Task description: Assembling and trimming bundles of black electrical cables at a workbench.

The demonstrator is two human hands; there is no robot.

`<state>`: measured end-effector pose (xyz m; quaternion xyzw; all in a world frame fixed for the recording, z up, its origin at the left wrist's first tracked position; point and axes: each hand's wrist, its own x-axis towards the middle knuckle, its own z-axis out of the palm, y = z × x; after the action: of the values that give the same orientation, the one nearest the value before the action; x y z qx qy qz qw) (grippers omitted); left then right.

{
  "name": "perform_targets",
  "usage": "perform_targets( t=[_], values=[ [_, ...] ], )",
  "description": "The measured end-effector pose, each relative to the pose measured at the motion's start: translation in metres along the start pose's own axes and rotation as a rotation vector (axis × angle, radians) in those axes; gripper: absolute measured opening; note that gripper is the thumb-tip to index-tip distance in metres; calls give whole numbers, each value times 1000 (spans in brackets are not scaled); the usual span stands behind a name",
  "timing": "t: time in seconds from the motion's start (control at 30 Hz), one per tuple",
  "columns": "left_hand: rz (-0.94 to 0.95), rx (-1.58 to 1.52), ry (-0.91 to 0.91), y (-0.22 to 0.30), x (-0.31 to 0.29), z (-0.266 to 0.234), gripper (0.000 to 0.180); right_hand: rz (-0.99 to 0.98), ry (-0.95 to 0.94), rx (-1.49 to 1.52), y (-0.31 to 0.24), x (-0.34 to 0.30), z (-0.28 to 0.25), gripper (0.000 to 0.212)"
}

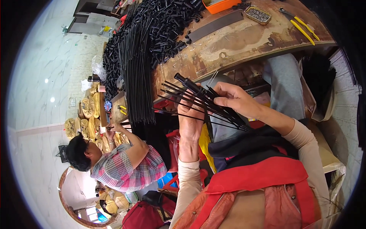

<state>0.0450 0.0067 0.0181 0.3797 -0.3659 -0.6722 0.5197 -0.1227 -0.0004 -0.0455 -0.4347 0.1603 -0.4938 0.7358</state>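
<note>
Above my lap, my left hand point(190, 108) is closed around a black tubular plastic fitting point(187, 81), which looks like an umbrella runner. Thin black rods point(225, 118), like umbrella ribs, fan out beneath and across that hand. My right hand point(238, 101) pinches at the fitting's lower end, where the rods gather; its fingertips partly hide what they grip. Thin silvery wires point(212, 78) stick up beside the right fingers. The fitting is tilted, its narrow end toward the upper left.
The worn wooden bench point(236, 42) carries a heap of black plastic fittings point(171, 28), a long bundle of black rods point(137, 72), a tray of small metal parts point(257, 15) and yellow-handled pliers point(303, 30). A co-worker in a checked shirt point(127, 166) works at the left.
</note>
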Motion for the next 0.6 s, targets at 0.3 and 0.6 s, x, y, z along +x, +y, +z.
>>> perform_targets(
  t=[0.3,0.6],
  values=[
    [15,2,-60,-1,5,-10,44,59,-22,70,1,5,-5,11],
    [68,10,-107,-5,8,-15,43,44,68,144,8,6,0,11]
  ],
)
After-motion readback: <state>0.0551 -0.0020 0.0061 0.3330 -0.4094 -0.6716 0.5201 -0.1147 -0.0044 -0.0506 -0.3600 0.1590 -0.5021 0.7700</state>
